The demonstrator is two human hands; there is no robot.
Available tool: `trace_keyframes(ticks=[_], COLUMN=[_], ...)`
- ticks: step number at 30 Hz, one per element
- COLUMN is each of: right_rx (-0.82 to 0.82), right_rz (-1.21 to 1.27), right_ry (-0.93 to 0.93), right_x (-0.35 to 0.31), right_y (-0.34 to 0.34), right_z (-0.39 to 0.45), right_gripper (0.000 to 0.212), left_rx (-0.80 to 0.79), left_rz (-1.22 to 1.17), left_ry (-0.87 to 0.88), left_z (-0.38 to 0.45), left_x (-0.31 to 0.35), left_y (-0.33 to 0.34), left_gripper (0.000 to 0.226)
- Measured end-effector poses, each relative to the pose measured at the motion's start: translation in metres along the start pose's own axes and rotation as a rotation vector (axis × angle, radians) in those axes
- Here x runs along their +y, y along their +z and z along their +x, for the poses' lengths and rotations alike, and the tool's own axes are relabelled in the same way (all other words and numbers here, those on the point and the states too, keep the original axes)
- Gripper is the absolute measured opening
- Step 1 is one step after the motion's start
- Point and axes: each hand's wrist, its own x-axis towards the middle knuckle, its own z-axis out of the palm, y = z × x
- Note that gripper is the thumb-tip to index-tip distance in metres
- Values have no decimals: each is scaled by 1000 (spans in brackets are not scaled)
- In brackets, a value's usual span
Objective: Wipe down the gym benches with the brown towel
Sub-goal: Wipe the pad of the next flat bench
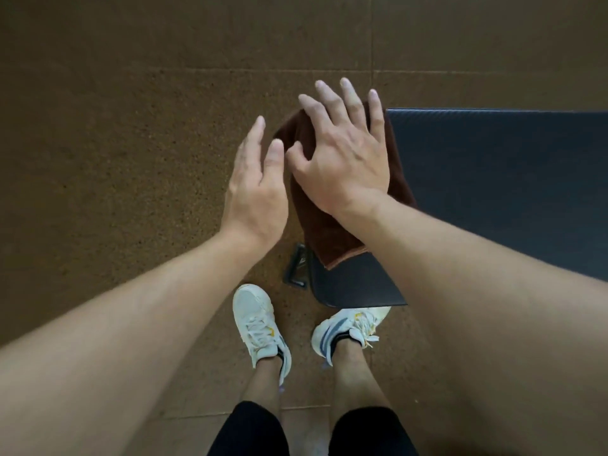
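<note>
1. The right grip point(342, 153) is spread wide, fingers fanned apart and palm down over the brown towel point(320, 225); it closes on nothing, and whether the palm presses the cloth or floats just above it cannot be told.
2. The left grip point(255, 189) is also loose and unclenched, fingers straight and close together, turned edge-on just beside the towel's left side, over the floor point(115, 143). It holds nothing.
3. The towel lies draped over the left end of the surface point(493, 179), a dark padded gym bench that runs off to the right of the view.
4. The towel's long axis runs near-to-far, across the bench's length. Its far end points away from the person and hangs past the pad's end; its near corner points back toward the feet and lies flat on the pad.
5. The cloth is a deep brown, soft and napped like terry, folded into a rough oblong with a paler hem showing at the near corner.
6. The pad is black with a fine woven-looking grain and a rounded near corner. A small black bracket point(297, 269) shows beside it, low down.
7. The floor is brown speckled rubber in large square tiles with thin seams.
8. Two white lace-up shoes point(258, 327) stand on the floor just before the bench's near corner.
</note>
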Motion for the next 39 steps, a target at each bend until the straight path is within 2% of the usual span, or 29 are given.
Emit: trace_keyframes(ticks=[3, 8, 11, 14, 21, 23, 26, 28, 31, 34, 36, 39], right_rx=[72, -48, -89, -96, -76, -88, -38, -28, -59, -111, -140, -145], right_rz=[42, 2, -5, 1, -56, -35, -29, -19, -23, -61, -69, -88], right_ry=[-32, -155, -190, -221, -406, -411, -325, -267, -257, -312, -338, -386], right_x=[-8, -5, -1, 3, 33, 44, 54, 62, 85, 108, 116, 118], right_y=[8, 26, 25, 20, -11, -14, -11, -7, 0, 5, 2, -5], right_z=[-56, -133, -126, -108, 3, 13, -12, -50, -112, -152, -155, -140], right_gripper=[73, 77, 77, 72, 57, 56, 59, 62, 64, 64, 64, 64], left_rx=[16, -183, -168, -172, -128, -127, -110, -129, -161, -195, -152, -62], left_rz=[-20, 21, 10, 6, -124, -130, -127, -18, 314, 504, 492, 344], left_ry=[43, -16, -108, -117, -173, -199, -230, -180, -5, -52, -92, -131], left_z=[16, -11, -30, -33, -3, -9, -29, -51, -100, -156, -181, -191], left_x=[13, -4, -21, -22, 3, 8, 13, 11, -2, -21, -34, -45], left_y=[-2, 2, -2, -5, 10, 21, 38, 50, 71, 90, 97, 98], left_gripper=[50, 47, 48, 48, 54, 54, 54, 58, 62, 72, 74, 73])
